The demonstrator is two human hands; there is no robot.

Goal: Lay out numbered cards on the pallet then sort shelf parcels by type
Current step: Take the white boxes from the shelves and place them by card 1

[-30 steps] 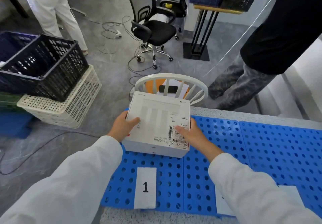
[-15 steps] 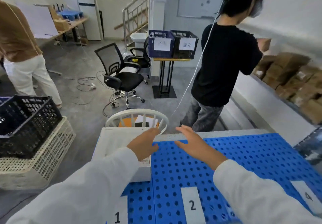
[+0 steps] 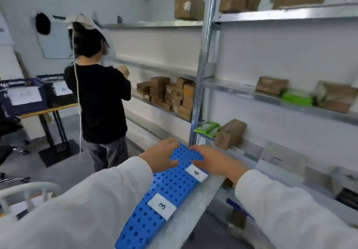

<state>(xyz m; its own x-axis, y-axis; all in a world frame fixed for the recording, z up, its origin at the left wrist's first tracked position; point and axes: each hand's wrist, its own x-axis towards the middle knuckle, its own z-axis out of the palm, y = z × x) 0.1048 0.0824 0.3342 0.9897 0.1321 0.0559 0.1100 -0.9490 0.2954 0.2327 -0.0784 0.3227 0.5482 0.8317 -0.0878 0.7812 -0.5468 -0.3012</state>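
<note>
The blue perforated pallet (image 3: 170, 188) runs away from me with the white card numbered 3 (image 3: 161, 206) and the card numbered 4 (image 3: 196, 173) lying on it. My left hand (image 3: 160, 156) and my right hand (image 3: 213, 161) hover empty over the pallet's far end, fingers apart. On the metal shelf (image 3: 271, 97) to the right sit brown cardboard parcels (image 3: 229, 133) and green packets (image 3: 207, 128). A further stack of brown boxes (image 3: 170, 95) stands on the shelf bay behind. The white parcel is out of view.
A person in a black shirt (image 3: 100, 101) stands at the shelf on the left, holding a small box. Behind them two dark crates (image 3: 23, 95) with paper labels sit on a stand. A white chair back (image 3: 25, 190) shows at lower left.
Both hands let go of the white parcel near card 1. My view swung right from the pallet's left end to the shelf, and the empty hands now reach over cards 3 and 4.
</note>
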